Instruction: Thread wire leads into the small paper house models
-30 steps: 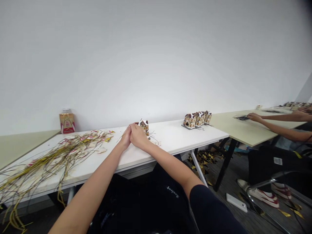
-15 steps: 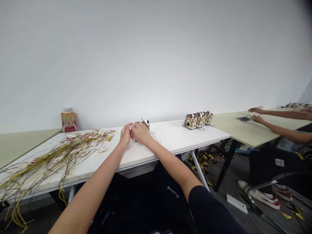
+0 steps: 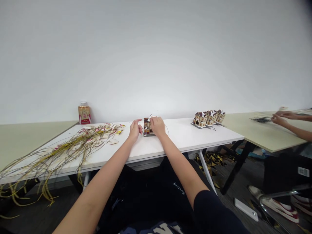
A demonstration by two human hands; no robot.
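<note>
A small model house (image 3: 146, 126) with cream walls, a brown roof and white trim stands upright on a dark base in front of me. My right hand (image 3: 158, 126) grips its upper right side, and its fingers hide much of that side. A thin wire curves out beside this hand. Just left of the house is my left hand (image 3: 135, 130), apart from it, the index finger stretched out and the other fingers loosely bent. Nothing shows in the left hand.
Several similar model houses (image 3: 209, 119) stand in a row to the right. A tangle of yellow and dark wires (image 3: 75, 144) with tagged ends hangs over the table's left front edge. Behind it stands a bottle (image 3: 84, 114). At far right, a co-worker's hands (image 3: 282, 117) work over another table.
My left hand has come away from the house and its index finger has straightened. More of the house's front shows. My right hand stays on it. The whole view has shifted slightly.
</note>
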